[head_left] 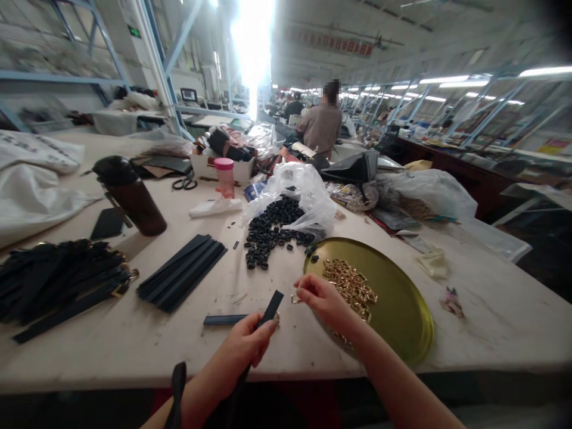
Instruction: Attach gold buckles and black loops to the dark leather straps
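Observation:
My left hand (251, 341) is closed around a dark leather strap (273, 305), whose end sticks up past the fingers; a bit of gold metal shows at the fingertips. Between finger and thumb of my right hand (322, 302) is a small gold buckle (295, 298), held over the table left of the gold tray. That round tray (402, 310) holds a heap of gold buckles (353, 286), partly covered by my right forearm. Another dark strap (223, 320) lies flat beside my left hand. Black strap loops (268, 229) spill from a clear plastic bag (308, 196) beyond my hands.
A stack of dark straps (183, 274) lies left, with a pile of buckled straps (58, 280) farther left. Behind them stand a dark bottle (131, 196) and a pink-lidded cup (224, 179), near black scissors (185, 183). A person (322, 122) stands beyond the table.

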Action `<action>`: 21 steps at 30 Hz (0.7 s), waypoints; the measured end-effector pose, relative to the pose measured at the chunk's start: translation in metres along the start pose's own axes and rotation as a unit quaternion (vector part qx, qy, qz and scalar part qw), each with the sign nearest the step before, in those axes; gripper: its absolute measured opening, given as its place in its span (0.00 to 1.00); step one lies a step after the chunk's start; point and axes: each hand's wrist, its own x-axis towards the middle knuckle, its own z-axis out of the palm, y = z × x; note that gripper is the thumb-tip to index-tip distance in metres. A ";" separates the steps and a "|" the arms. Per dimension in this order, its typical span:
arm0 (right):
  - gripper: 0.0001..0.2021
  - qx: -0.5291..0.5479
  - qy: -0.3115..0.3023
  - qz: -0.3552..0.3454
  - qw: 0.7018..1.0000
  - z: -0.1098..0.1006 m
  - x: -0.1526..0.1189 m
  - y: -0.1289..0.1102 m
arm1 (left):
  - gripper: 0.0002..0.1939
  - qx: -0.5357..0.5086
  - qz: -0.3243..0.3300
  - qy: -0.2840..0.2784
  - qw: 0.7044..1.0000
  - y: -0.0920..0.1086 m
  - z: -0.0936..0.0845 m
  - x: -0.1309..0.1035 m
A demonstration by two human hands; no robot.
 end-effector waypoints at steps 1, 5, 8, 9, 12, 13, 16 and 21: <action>0.06 0.105 0.003 -0.009 0.994 0.012 -0.005 -0.008 | 0.18 -0.048 0.002 0.000 0.999 0.003 0.001 0.000; 0.07 0.234 0.032 -0.033 0.971 0.048 -0.021 -0.031 | 0.17 -0.159 -0.006 -0.013 0.987 0.008 -0.002 -0.005; 0.05 0.133 0.047 -0.092 0.986 0.058 -0.029 -0.041 | 0.16 -0.180 -0.030 -0.006 0.983 0.005 -0.008 -0.009; 0.05 0.086 0.047 -0.125 0.987 0.059 -0.032 -0.043 | 0.15 -0.185 -0.037 -0.011 0.982 0.003 -0.009 -0.010; 0.07 -0.046 0.049 -0.214 0.974 0.059 -0.040 -0.045 | 0.13 -0.196 -0.047 -0.034 0.979 0.001 -0.010 -0.012; 0.08 -0.080 0.051 -0.232 0.968 0.059 -0.042 -0.045 | 0.12 -0.198 -0.052 -0.034 0.978 0.002 -0.010 -0.013; 0.06 -0.153 0.066 -0.262 0.951 0.060 -0.048 -0.041 | 0.13 -0.193 -0.066 -0.013 0.979 0.005 -0.010 -0.016; 0.09 -0.225 0.110 -0.312 0.916 0.064 -0.052 -0.037 | 0.14 -0.171 -0.054 -0.007 0.984 0.008 -0.011 -0.020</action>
